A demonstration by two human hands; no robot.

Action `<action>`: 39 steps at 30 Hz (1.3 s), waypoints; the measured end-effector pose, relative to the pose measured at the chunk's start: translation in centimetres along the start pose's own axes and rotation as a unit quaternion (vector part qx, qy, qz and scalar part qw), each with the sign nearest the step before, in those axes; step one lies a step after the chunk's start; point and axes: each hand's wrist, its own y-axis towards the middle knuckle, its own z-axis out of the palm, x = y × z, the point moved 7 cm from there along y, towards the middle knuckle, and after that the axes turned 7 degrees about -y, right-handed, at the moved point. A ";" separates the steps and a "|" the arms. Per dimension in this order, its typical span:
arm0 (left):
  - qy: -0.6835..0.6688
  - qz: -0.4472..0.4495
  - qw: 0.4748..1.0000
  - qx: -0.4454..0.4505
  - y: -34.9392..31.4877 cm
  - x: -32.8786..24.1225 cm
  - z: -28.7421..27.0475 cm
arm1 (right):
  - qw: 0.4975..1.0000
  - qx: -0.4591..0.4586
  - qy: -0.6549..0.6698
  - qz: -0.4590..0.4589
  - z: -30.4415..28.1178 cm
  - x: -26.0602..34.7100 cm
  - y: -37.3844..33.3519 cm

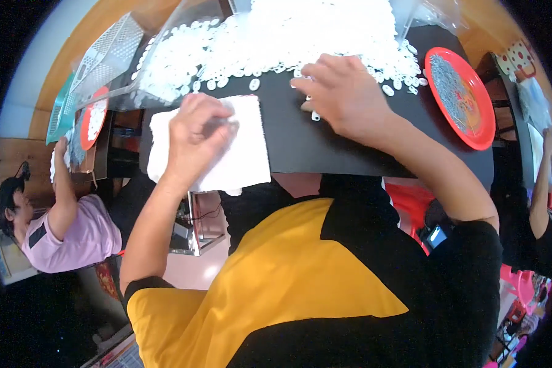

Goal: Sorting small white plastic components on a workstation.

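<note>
My left hand is above a folded white cloth. Its fingers are curled and the thumb and fingertips come close together; something pale and small may be between them, too blurred to name. My right hand hangs over the dark tabletop, palm down, its fingers apart and slightly blurred. Close to its fingertips lies the near edge of a large heap of small white oval pieces with holes. One such white piece lies under that hand, partly hidden by it.
A red plate of grey metal bits and some orange-brown ones stands at right. Clear plastic sheeting lies at the heap's left. Farther left are a white perforated basket and a second red plate. Co-workers sit on both sides.
</note>
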 end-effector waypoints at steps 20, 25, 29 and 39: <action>-0.553 -0.213 0.803 0.063 8.2 -0.9 11.7 | 0.977 0.041 -0.059 0.202 -2.8 -6.8 -5.7; -0.513 -0.207 0.830 0.064 7.9 -1.2 11.5 | 0.974 0.115 -0.107 0.166 -1.2 -6.9 -5.4; -0.522 -0.200 0.828 0.049 7.7 -1.5 11.3 | 0.971 0.148 -0.094 0.160 -1.1 -6.9 -5.1; -0.369 -0.211 0.898 0.112 10.7 -4.8 8.4 | 0.976 0.140 -0.095 0.140 -1.6 -5.8 -3.7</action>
